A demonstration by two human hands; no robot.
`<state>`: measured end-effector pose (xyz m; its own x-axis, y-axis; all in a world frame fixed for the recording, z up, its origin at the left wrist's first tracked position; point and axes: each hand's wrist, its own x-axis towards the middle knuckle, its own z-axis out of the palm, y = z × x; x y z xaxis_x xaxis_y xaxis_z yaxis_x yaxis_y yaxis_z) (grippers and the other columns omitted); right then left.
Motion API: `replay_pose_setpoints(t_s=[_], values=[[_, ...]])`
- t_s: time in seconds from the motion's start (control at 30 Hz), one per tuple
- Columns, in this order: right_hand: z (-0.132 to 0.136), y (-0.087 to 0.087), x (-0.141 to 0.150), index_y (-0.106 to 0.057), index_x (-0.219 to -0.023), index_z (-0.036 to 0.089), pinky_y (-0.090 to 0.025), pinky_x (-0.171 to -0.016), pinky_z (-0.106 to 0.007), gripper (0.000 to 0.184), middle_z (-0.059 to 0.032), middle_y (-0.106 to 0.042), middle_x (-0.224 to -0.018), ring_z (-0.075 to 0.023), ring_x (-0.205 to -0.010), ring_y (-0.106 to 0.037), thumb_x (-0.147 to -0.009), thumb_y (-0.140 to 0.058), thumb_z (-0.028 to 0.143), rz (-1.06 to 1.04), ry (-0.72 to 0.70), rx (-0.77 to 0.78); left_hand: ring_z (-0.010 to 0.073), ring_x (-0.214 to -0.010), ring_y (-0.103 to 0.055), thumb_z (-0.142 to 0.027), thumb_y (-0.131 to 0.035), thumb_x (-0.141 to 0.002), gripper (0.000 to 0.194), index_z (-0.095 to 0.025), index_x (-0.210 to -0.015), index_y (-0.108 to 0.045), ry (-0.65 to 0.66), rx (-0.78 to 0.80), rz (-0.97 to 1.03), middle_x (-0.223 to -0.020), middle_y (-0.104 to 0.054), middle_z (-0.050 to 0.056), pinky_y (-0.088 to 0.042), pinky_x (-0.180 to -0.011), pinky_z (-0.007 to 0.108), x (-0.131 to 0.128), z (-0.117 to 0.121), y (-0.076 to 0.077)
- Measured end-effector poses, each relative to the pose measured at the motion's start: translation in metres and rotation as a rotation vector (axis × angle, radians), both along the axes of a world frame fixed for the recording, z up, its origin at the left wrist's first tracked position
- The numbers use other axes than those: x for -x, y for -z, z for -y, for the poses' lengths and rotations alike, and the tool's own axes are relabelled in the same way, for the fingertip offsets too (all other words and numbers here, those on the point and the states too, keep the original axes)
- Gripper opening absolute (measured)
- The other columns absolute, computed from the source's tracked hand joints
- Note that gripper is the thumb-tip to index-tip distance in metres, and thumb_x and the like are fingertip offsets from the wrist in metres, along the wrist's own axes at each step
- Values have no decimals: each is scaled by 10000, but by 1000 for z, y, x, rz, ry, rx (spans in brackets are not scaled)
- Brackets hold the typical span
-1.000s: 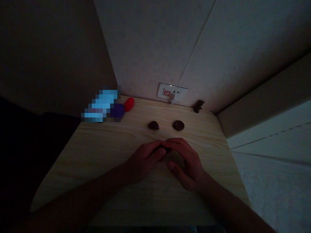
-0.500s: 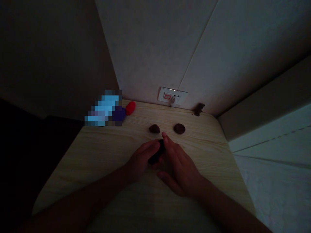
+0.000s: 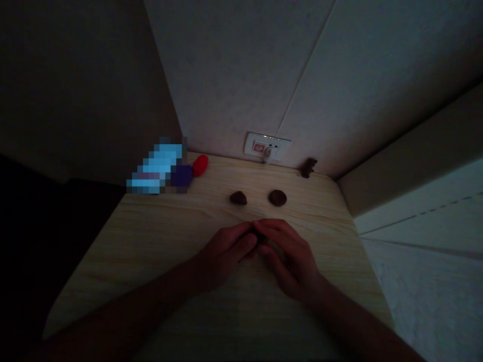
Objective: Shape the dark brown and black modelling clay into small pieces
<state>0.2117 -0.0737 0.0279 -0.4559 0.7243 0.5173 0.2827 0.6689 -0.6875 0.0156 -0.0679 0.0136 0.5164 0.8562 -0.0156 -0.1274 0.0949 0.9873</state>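
Note:
Over the near middle of the wooden tabletop [image 3: 181, 216], my two hands meet around a dark lump of modelling clay [image 3: 259, 235]. My left hand [image 3: 224, 254] is closed on it with the thumb laid on top. From the other side, the fingertips and thumb of my right hand [image 3: 294, 256] pinch its end. Most of the lump is hidden by my fingers. Just beyond the hands lie a brown, roughly cone-shaped clay piece [image 3: 238, 198] and a flattened round brown piece [image 3: 277, 198], apart from each other.
A red lump [image 3: 200, 165] touches a purple one [image 3: 182, 176] at the back left, beside a pixelated light-blue thing [image 3: 156, 168]. A small dark brown figure [image 3: 309, 168] stands near the wall at the back right. A wall socket [image 3: 267, 147] holds a plug.
My right hand's straight fingers have bent and closed onto the dark clay's end. My left thumb now covers more of it. The pieces on the table stay put.

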Motion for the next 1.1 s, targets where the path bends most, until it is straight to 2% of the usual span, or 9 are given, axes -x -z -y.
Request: replay_pose_setpoints(t_s=[0.1,0.33,0.4,0.57,0.63,0.73,0.9,1.0,1.1], values=[[-1,-1,2,-601,-1399,209,-593,-987,-333,454,-116,-666,-1229,-190,-1142,-648,-965,-589,73,-34,9,21,135,-709,-452,-486,-479,-1035,358,-162,-978,-620,12,-65,-66,-792,-536,-6,-374,-641,268,2,1,1],[-1,-1,1,-592,-1405,210,-576,-1044,-363,432,-121,-648,-1283,-207,-1206,-631,-986,-567,103,47,-1,34,138,-703,-457,-490,-479,-1034,362,-164,-1050,-637,-19,-25,-57,-809,-559,1,-389,-631,267,1,3,3],[-1,2,1,-509,-1488,202,-550,-1098,-397,504,-144,-609,-1378,-228,-1292,-592,-993,-553,120,109,7,-9,133,-688,-451,-497,-498,-1025,356,-170,-1043,-639,-51,14,-18,-793,-554,-5,-394,-626,263,-1,2,1],[1,10,5,-68,-1667,155,-460,-1199,-498,813,-195,-338,-1664,-284,-1518,-387,-1008,-541,204,290,-12,-94,143,-686,-480,-568,-560,-968,409,-169,-928,-641,-154,133,83,-763,-557,3,-426,-625,268,-6,0,-1],[0,11,7,7,-1666,150,-450,-1206,-509,851,-189,-229,-1711,-289,-1559,-323,-1013,-533,226,324,-13,-95,141,-684,-488,-577,-575,-959,417,-167,-948,-647,-171,166,115,-760,-565,3,-426,-629,266,-7,-1,1],[0,11,7,12,-1667,155,-445,-1211,-508,857,-177,-152,-1732,-290,-1586,-266,-1012,-535,231,354,-17,-90,138,-703,-502,-577,-589,-957,416,-169,-1003,-658,-191,212,175,-780,-575,5,-422,-645,259,-8,-1,6],[2,9,6,-58,-1668,171,-416,-1229,-522,838,-176,-203,-1722,-299,-1581,-275,-999,-560,209,326,-38,-37,144,-744,-524,-541,-581,-977,371,-188,-1062,-656,-213,184,179,-823,-598,11,-439,-678,258,-9,0,9],[3,7,4,-126,-1660,196,-468,-1192,-495,825,-172,-316,-1681,-288,-1486,-443,-977,-589,193,196,-58,37,139,-708,-498,-525,-556,-993,358,-179,-999,-645,-160,83,115,-801,-574,7,-428,-651,259,-6,0,6],[2,4,0,-275,-1615,224,-549,-1103,-439,741,-149,-495,-1562,-251,-1316,-594,-956,-612,180,86,-65,94,146,-716,-500,-503,-531,-1010,354,-180,-1077,-657,-107,-13,37,-822,-584,11,-422,-645,264,-4,-1,4]])
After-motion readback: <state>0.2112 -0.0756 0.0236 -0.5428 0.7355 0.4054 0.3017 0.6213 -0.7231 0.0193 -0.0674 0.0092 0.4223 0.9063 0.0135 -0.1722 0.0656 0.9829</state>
